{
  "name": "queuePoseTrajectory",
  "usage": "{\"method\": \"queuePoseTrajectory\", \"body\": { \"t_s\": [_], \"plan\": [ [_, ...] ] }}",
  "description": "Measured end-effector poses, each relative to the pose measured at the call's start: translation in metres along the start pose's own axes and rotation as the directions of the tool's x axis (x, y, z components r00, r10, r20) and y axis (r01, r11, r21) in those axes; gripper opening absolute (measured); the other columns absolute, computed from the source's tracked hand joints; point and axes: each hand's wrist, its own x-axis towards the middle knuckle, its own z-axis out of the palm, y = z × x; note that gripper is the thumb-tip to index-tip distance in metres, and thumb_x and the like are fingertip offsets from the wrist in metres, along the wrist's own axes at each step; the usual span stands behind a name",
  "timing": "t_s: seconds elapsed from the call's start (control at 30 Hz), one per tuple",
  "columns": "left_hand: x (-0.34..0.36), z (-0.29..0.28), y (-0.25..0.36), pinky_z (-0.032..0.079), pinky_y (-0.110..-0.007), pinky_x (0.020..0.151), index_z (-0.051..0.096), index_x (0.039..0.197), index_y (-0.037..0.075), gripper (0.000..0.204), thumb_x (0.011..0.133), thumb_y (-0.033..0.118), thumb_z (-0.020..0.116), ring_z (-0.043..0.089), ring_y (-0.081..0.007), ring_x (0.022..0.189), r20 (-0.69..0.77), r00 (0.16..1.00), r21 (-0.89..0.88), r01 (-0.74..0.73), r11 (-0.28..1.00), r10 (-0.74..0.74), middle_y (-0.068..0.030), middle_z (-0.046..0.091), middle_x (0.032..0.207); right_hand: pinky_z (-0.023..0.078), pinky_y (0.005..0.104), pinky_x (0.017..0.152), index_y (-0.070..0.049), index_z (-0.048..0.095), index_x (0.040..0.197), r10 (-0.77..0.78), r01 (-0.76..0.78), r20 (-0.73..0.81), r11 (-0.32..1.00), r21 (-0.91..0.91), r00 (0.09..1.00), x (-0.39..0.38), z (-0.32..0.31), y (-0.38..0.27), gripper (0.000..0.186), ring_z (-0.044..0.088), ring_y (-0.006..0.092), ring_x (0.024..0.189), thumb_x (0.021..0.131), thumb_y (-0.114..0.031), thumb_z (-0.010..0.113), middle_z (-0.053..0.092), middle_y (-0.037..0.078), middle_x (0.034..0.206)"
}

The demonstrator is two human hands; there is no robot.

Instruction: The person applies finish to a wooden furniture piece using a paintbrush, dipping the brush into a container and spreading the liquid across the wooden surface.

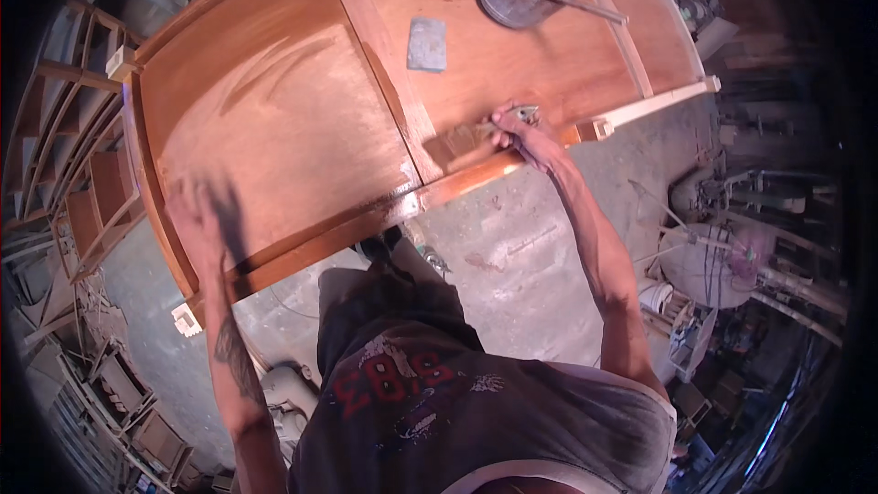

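A large wooden furniture panel (pixel 274 128), framed with raised rails, lies in front of me, its left section marked with darker wet-looking streaks. My right hand (pixel 526 135) is closed round the handle of a wide, flat paintbrush (pixel 460 143). The brush's bristles point left, low over the near rail where the middle divider meets it. At the left end of the panel, my left hand (pixel 194 220) is over the edge, slightly blurred, its fingers stretched out with nothing visible in them. I cannot tell whether it touches the wood.
A stained metal bucket (pixel 508 2) stands on the panel's far right part, a stick (pixel 585 6) leaning out over its rim. Left of it lies a grey rectangular block (pixel 427 44). Wooden frames (pixel 91 192) are stacked at the left; cluttered equipment (pixel 709 265) fills the right.
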Motion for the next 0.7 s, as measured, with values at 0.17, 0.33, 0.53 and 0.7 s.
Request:
{"method": "queuePoseTrajectory", "body": {
  "t_s": [0.17,0.33,0.53,0.7],
  "plan": [
    [0.021,0.11,-0.013,0.025,-0.051,0.115,0.036,0.144,-0.006,0.068,0.097,0.041,0.047,0.035,-0.0435,0.137,0.046,0.959,0.136,0.273,0.953,-0.281,-0.028,0.036,0.149,0.048,0.018,0.053,-0.001,0.061,0.094,0.097,-0.092,0.045,0.99,-0.111,0.994,0.021,0.018,-0.014,0.005,0.062,0.0116,0.059,0.093,-0.005,0.064,0.067,0.01,0.077],
    [0.016,0.151,0.002,0.017,-0.056,0.116,0.03,0.148,-0.004,0.07,0.098,0.045,0.036,0.026,-0.0392,0.144,-0.109,0.921,0.404,0.384,0.83,-0.374,-0.0248,0.031,0.154,0.046,0.0186,0.052,-0.001,0.062,0.093,-0.077,0.083,0.065,0.992,-0.092,0.995,0.092,0.039,-0.018,0.007,0.06,0.0111,0.057,0.094,-0.007,0.064,0.067,0.009,0.076],
    [0.04,0.159,0.022,0.015,-0.056,0.117,0.029,0.15,-0.002,0.07,0.099,0.047,0.032,0.024,-0.0356,0.146,-0.146,0.912,0.499,0.402,0.767,-0.383,-0.0217,0.029,0.156,0.044,0.0196,0.052,0.002,0.065,0.09,-0.328,0.328,0.031,0.925,-0.193,0.944,0.214,0.08,-0.06,0.012,0.057,0.0108,0.055,0.094,-0.01,0.063,0.065,0.008,0.071],
    [0.045,0.155,0.018,0.015,-0.056,0.117,0.028,0.15,-0.001,0.069,0.1,0.045,0.033,0.024,-0.0352,0.146,-0.157,0.909,0.53,0.408,0.744,-0.387,-0.021,0.028,0.157,0.044,0.0201,0.052,0.0,0.065,0.088,-0.272,0.288,0.096,0.923,-0.257,0.957,0.209,0.092,-0.054,0.013,0.056,0.0104,0.055,0.094,-0.011,0.063,0.064,0.007,0.069]
  ]
}}
